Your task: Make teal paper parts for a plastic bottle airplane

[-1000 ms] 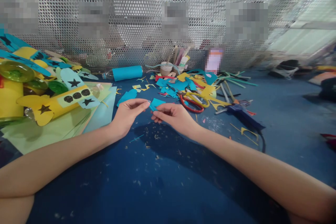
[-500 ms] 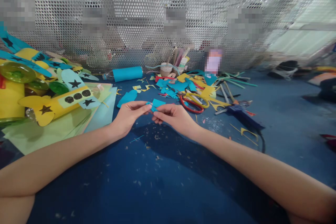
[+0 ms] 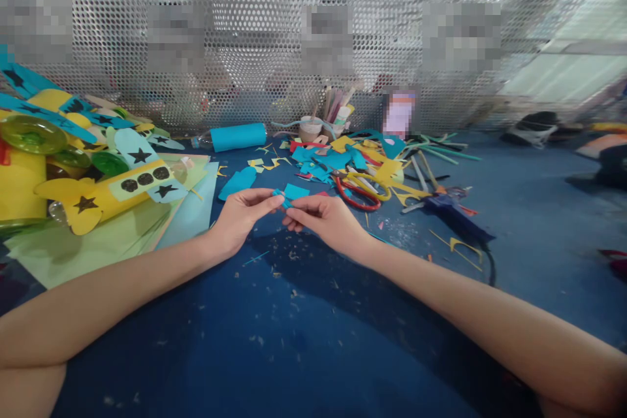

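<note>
Both of my hands meet over the middle of the blue table (image 3: 304, 339). My left hand (image 3: 241, 213) and my right hand (image 3: 324, 217) pinch a small piece of blue paper (image 3: 292, 194) between thumbs and fingertips, one at each side. The piece is held just above the tabletop and part of it is hidden by my fingers. Behind it lies another blue paper cut-out (image 3: 237, 181).
A yellow paper plane with black stars (image 3: 105, 194) lies on green and pale blue sheets (image 3: 93, 241) at the left. Scissors with red and yellow handles (image 3: 360, 191), paper scraps, a glue gun (image 3: 453, 209) and a blue-wrapped bottle (image 3: 236, 136) sit further back. A perforated metal screen (image 3: 274, 26) closes the far side.
My fingertips have drawn closer together on the blue paper piece, folding or pinching it tighter. My arms have barely moved.
</note>
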### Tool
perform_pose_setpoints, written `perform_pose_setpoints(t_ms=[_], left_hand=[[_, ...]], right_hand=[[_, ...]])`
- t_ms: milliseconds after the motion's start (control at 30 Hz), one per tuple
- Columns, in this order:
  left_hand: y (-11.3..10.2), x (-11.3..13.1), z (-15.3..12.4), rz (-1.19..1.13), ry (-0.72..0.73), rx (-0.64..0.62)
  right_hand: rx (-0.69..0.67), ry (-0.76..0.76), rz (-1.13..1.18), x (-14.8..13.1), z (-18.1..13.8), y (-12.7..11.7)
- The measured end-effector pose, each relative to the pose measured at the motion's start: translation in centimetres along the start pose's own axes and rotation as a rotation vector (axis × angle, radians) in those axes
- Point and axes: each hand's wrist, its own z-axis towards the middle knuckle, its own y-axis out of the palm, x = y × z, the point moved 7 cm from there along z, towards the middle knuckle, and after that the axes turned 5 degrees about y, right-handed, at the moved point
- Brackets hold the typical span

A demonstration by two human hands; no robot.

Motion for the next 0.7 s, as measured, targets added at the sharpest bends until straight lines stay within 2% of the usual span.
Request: perform_pose_setpoints(t_ms=[133, 700], left_hand=[[0.3, -0.13, 0.12, 0.007, 0.011, -0.07], [-0.07, -0.16, -0.5, 0.06, -0.017, 0.044]], right_hand=[[-0.018, -0.012, -0.014, -0.01, 0.13, -0.01], [-0.022, 0.003, -0.041, 0.26, -0.05, 0.36]])
